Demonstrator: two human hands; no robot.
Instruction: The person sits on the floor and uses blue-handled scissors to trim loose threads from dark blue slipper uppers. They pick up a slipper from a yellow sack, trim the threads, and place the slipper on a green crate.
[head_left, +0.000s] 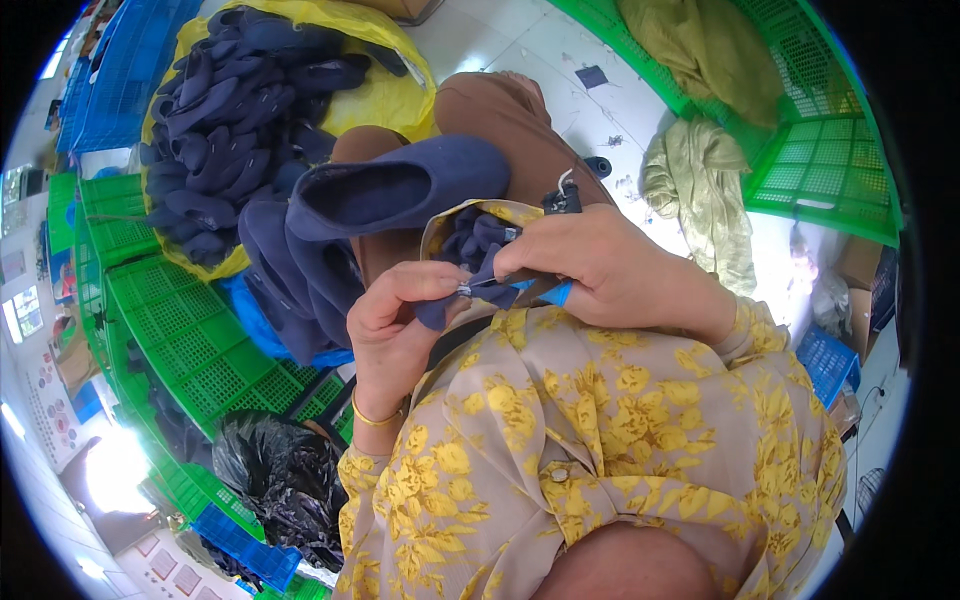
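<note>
Between my two hands is a small navy fabric piece (485,289), with a thin pale glint at its edge that I cannot make out. My left hand (392,318), with a gold bangle at the wrist, pinches its left end. The fingers of my right hand (605,262) close on its right side, and a bright blue bit (556,293) shows under them. Just beyond lies an open pouch (434,236) full of small navy pieces (474,234). A navy slip-on shoe (470,168) rests across my lap, beside several more navy shoes (312,265).
A yellow bag (385,98) heaped with navy shoes (235,115) stands ahead on the left. Green crates (190,335) line the left side, near a black plastic bag (275,470). Ahead on the right, a pale cloth (700,180) hangs by a green crate (825,175).
</note>
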